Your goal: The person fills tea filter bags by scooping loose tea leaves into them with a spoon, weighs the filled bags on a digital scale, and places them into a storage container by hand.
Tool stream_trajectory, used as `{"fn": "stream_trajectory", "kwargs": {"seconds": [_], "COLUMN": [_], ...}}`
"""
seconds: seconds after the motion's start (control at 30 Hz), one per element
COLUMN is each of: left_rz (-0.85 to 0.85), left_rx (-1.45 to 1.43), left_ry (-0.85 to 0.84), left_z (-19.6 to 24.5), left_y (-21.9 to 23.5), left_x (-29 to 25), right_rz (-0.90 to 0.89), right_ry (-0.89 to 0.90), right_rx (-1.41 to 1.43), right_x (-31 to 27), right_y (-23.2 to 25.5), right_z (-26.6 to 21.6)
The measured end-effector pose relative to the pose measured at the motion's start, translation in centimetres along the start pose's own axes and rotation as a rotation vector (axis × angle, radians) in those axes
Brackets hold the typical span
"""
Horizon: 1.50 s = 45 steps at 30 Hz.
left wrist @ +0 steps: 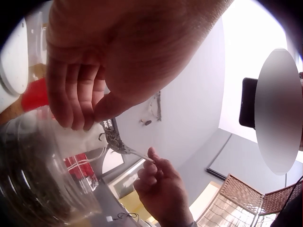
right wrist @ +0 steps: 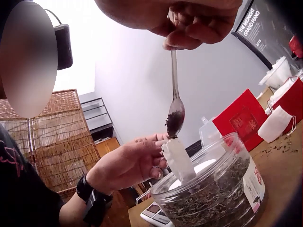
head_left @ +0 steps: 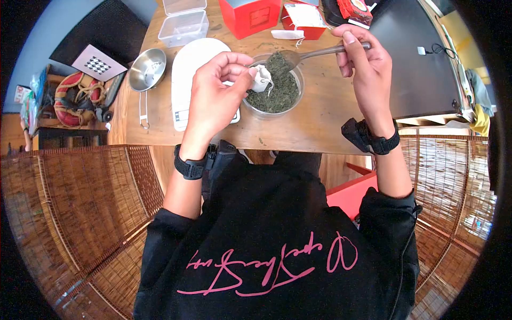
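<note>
My left hand [head_left: 218,93] pinches a small white drawstring tea bag [head_left: 261,79] at its top, over the near-left rim of a clear round jar [head_left: 300,96]. Dark green dried tea leaves [head_left: 274,98] fill much of the jar. From the right, my right hand [head_left: 367,66] grips the handle end of a spoon [head_left: 322,52] between thumb and fingers. Tea leaves are heaped in the spoon's bowl [right wrist: 175,118], which tilts down right at the bag's mouth in the right wrist view. The bag [right wrist: 179,163] hangs partly in front of the jar's rim.
Left of the jar lies a white kitchen scale [head_left: 186,69], with a metal pan [head_left: 148,69] beyond it. Behind stand a clear plastic box [head_left: 184,28], a red box [head_left: 249,18] and a red container of white bags [head_left: 305,21]. Another white bag [head_left: 287,34] lies before them.
</note>
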<state>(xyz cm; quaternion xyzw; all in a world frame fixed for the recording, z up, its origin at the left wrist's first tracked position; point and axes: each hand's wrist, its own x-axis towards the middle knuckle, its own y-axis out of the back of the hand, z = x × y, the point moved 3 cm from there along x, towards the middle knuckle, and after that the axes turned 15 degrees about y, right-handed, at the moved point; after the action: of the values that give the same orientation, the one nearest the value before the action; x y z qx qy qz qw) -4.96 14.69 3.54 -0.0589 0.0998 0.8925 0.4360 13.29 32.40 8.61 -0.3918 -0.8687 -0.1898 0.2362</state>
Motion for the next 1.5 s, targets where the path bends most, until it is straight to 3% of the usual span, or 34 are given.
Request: {"fn": "stream_trajectory", "kwargs": {"seconds": [0.2, 0.27, 0.4, 0.47, 0.8, 0.9, 0.97, 1.0, 1.07, 1.1, 1.17, 1.3, 1.4, 1.5], "left_rz": [0.004, 0.006, 0.007, 0.003, 0.033, 0.027, 0.023, 0.022, 0.035, 0.038, 0.019, 0.052, 0.057, 0.05], "left_rx": [0.01, 0.033, 0.015, 0.018, 0.072, 0.057, 0.053, 0.052, 0.056, 0.058, 0.065, 0.05, 0.019, -0.022], "left_ry": [-0.01, -0.031, 0.012, -0.006, -0.046, -0.046, -0.042, -0.043, -0.047, -0.046, -0.062, -0.064, -0.045, -0.021], "left_z": [-0.3, -0.6, 0.0, 0.0, 0.4, 0.3, 0.5, 0.5, 0.4, 0.3, 0.3, 0.2, -0.1, -0.4], "left_y": [-0.1, -0.1, -0.3, -0.4, -1.1, -1.1, -1.4, -1.5, -1.3, -1.2, -1.5, -1.1, -0.6, -1.0], "left_x": [0.2, 0.3, 0.0, 0.2, 0.2, 0.1, 0.1, 0.1, 0.2, 0.1, 0.2, 0.2, 0.4, 0.4], "right_rz": [-0.056, -0.057, -0.084, -0.163, -0.249, -0.152, -0.342, -0.342, -0.162, -0.162, -0.321, -0.099, -0.075, -0.183], "right_ry": [0.132, 0.263, 0.298, 0.375, 0.408, 0.463, 0.408, 0.409, 0.447, 0.447, 0.54, 0.435, 0.456, 0.33], "right_rx": [-0.074, -0.102, -0.138, -0.279, -0.347, -0.308, -0.442, -0.444, -0.302, -0.299, -0.439, -0.28, -0.269, -0.47], "right_x": [-0.3, -0.3, -0.2, -0.3, -0.2, 0.0, -0.4, -0.3, 0.0, 0.0, -0.5, 0.4, 0.6, -0.5], "right_y": [-1.3, -1.7, -1.8, -2.1, -2.6, -2.7, -3.2, -3.2, -3.2, -3.4, -4.1, -2.2, -0.9, -1.1], "right_z": [-2.1, -2.9, -3.8, -4.1, -4.0, -4.2, -4.3, -4.3, -4.3, -4.1, -4.1, -5.2, -3.9, -3.1]}}
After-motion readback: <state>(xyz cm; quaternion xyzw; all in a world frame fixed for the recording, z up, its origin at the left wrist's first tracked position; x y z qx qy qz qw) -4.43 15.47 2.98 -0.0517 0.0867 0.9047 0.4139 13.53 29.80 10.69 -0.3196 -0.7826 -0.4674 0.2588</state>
